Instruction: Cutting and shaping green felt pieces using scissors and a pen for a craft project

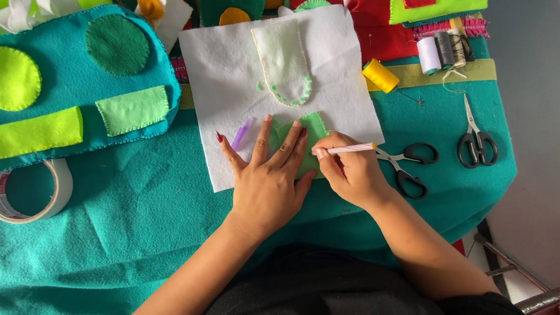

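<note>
- On desk [130, 224], far left: tape roll [26, 193], below teal felt panel [64, 82].
- Left hand [270, 178] flat, fingers spread, pressing green felt piece [311, 131] onto white felt sheet [233, 80].
- Right hand [352, 171], grip closed on striped pen [350, 148], tip at green piece.
- Right: yellow spool [379, 76], two scissors [407, 165].

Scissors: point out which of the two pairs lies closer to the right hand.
The black-handled scissors lying open right beside the right hand, handles angled away. The other pair lies closed farther right, near the table's edge.
</note>
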